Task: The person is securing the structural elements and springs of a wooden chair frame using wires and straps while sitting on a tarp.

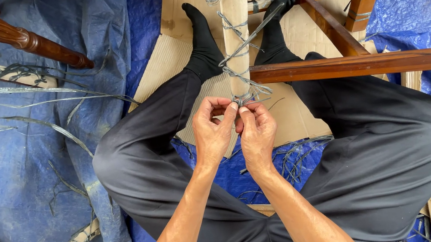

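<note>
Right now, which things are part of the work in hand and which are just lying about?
In hand: left hand and right hand pinching grey strips bound on a pale wooden rail of the chair frame.

Lying about: loose strips, carved leg, cardboard, blue tarp.

Just me in work clothes here. Dark charcoal trousers (383, 132), loose and a bit baggy, with soft folds bunching around both knees and a faint sheen on the fabric. Black socks (199, 31), plain, no shoes; they run up past the ankle and disappear under the trouser cuffs near the pale wooden rail (237, 35). Arms are bare from the elbow down, no sleeves showing, no watch, no rings, no gloves on my left hand (214, 132) or my right hand (257, 132). Nails are short.
</note>
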